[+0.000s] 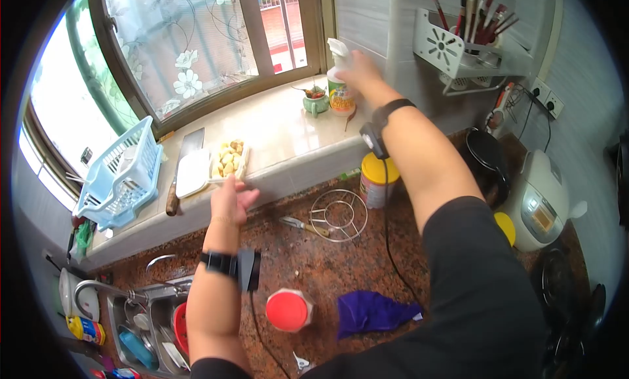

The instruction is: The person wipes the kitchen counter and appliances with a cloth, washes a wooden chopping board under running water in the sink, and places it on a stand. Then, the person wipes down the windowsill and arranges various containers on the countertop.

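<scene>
On the window ledge, my right hand [362,72] is closed around the neck of a white spray bottle [341,97] with an orange and green label. My left hand [232,198] is open at the ledge's front edge, its fingers apart and nothing visible in them. Just beyond those fingers sits a white tray [245,164] of yellow chunks [229,157]. Left of the tray are a white lidded box [193,173] and a cleaver [190,143] with a wooden handle. A small green pot [316,104] stands beside the bottle.
A blue basket [134,166] stands on the left ledge above the sink [154,300]. The counter holds a yellow-lidded can [377,182], wire rack [339,215], knife [304,227], red-lidded jar [288,310] and purple cloth [373,313]. A rice cooker [540,202] is right; cables hang from both wrists.
</scene>
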The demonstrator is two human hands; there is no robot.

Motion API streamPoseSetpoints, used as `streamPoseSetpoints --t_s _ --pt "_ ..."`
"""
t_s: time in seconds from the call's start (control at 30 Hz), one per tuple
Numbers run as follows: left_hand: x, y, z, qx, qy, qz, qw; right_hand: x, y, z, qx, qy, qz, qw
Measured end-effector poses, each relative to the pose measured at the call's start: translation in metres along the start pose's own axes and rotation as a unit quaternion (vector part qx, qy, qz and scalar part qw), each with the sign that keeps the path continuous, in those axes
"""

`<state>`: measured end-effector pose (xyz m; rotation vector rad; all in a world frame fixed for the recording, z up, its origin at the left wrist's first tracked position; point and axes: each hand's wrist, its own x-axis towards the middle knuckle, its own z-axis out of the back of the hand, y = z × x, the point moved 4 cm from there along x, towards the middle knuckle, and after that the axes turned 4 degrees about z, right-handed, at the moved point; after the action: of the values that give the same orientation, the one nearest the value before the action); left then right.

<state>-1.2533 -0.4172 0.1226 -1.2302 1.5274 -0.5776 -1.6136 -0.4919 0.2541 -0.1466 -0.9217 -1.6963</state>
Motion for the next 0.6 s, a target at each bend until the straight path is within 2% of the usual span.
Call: streamPoseSetpoints --t_s 0.03,0.1,0.2,0.27,0.3,0.37,0.43,0.47,0.53,0.6 --pt "-0.009 0.000 0.002 0.046 0.051 0.026 0.997 0.012 -0.004 -0.014 0.044 0.081 -0.070 0.993" --pt "-0.055 -0.014 -0.003 0.162 0.170 0.055 0.970 0.032 -0.013 -0.040 0.019 0.100 -0.049 0.994" --pt "-0.103 -0.044 0.003 0.314 0.262 0.026 0.912 0.026 -0.009 -0.058 -0.004 0.119 -0.036 0.992" --pt "-0.131 -0.066 0.004 0.360 0.282 -0.011 0.889 0.011 0.008 -0.051 -0.054 0.058 -0.043 0.996" --pt "-0.137 -0.069 0.008 0.357 0.280 -0.007 0.891 0.008 0.014 -0.050 -0.049 0.060 -0.020 0.997" --pt "-0.148 -0.079 0.014 0.383 0.278 -0.072 0.878 0.001 0.020 -0.037 -0.012 0.042 -0.004 0.999" --pt "-0.154 -0.075 0.023 0.385 0.283 -0.060 0.877 -0.009 0.026 -0.009 0.025 -0.024 0.025 0.999" --pt "-0.157 -0.072 0.027 0.386 0.289 -0.054 0.874 -0.014 0.022 0.004 0.021 -0.021 0.013 0.999" --pt "-0.163 -0.065 0.038 0.406 0.299 -0.040 0.863 -0.035 0.015 0.044 0.087 -0.070 0.055 0.992" --pt "-0.175 -0.061 0.053 0.424 0.296 -0.085 0.852 -0.100 0.007 0.087 0.166 0.069 0.056 0.982"
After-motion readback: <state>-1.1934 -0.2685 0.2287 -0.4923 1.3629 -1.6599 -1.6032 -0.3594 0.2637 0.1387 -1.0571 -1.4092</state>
